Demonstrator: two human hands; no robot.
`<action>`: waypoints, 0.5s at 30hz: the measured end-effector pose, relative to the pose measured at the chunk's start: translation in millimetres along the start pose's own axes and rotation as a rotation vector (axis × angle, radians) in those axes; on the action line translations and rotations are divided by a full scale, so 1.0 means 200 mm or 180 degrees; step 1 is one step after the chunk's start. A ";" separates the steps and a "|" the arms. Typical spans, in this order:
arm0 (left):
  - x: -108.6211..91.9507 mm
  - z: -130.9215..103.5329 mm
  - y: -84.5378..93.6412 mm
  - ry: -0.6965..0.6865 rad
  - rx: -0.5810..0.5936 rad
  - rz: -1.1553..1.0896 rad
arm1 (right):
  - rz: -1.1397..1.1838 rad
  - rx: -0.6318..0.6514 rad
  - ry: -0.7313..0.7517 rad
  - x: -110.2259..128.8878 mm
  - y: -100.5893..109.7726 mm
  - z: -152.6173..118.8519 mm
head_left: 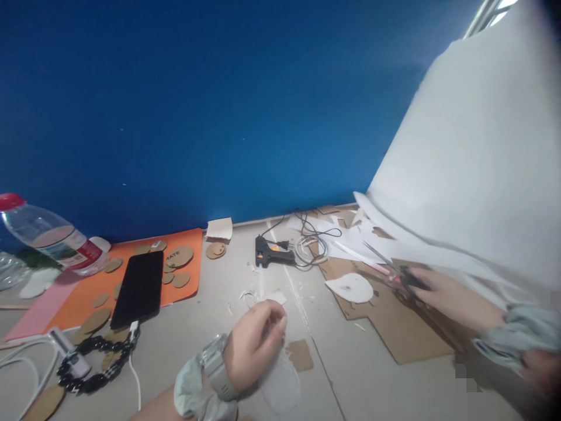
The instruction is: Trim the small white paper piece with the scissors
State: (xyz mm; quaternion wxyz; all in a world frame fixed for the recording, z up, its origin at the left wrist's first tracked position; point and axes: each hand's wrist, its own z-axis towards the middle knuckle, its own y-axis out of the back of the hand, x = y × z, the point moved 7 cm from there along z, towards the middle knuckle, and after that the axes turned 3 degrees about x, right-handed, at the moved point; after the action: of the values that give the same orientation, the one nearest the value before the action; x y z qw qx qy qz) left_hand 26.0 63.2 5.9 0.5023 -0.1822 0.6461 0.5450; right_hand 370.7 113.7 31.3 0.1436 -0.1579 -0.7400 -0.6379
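Observation:
My left hand point(254, 345), with a watch on its wrist, pinches a white cut-out piece point(280, 383) near the floor's front middle; a small white tip shows above the fingers. My right hand point(451, 301) reaches left over a brown cardboard sheet point(407, 336) and grips the dark handles of scissors point(390, 268), whose blades point up and left. A white leaf-shaped cut-out point(350, 287) lies on the cardboard just left of the scissors. A large white sheet point(473, 158) rises behind my right arm.
A black glue gun point(272, 251) with coiled cable lies by the blue wall. To the left sit an orange sheet point(184, 283) with several cardboard discs, a black phone point(139, 287), a black bead chain point(94, 362), a pink sheet and a tipped water bottle point(52, 237).

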 end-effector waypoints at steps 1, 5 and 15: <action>0.00 0.00 0.00 -0.0005 0.0006 0.0009 | -0.0047 0.0073 -0.0063 -0.04 -0.02 0.01; -0.01 0.01 0.00 -0.0019 0.0038 0.0029 | -0.0159 -0.0174 -0.0202 -0.11 -0.02 0.04; 0.03 -0.01 0.10 0.0125 -0.0775 -0.0597 | 0.1009 -0.0688 -0.0054 0.26 0.06 -0.04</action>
State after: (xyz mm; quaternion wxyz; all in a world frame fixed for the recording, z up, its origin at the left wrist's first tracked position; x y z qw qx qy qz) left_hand 7.8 69.8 11.4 0.5124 -0.3119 0.5651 0.5663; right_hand 329.3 110.7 64.5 0.2183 -0.2924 -0.6342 -0.6816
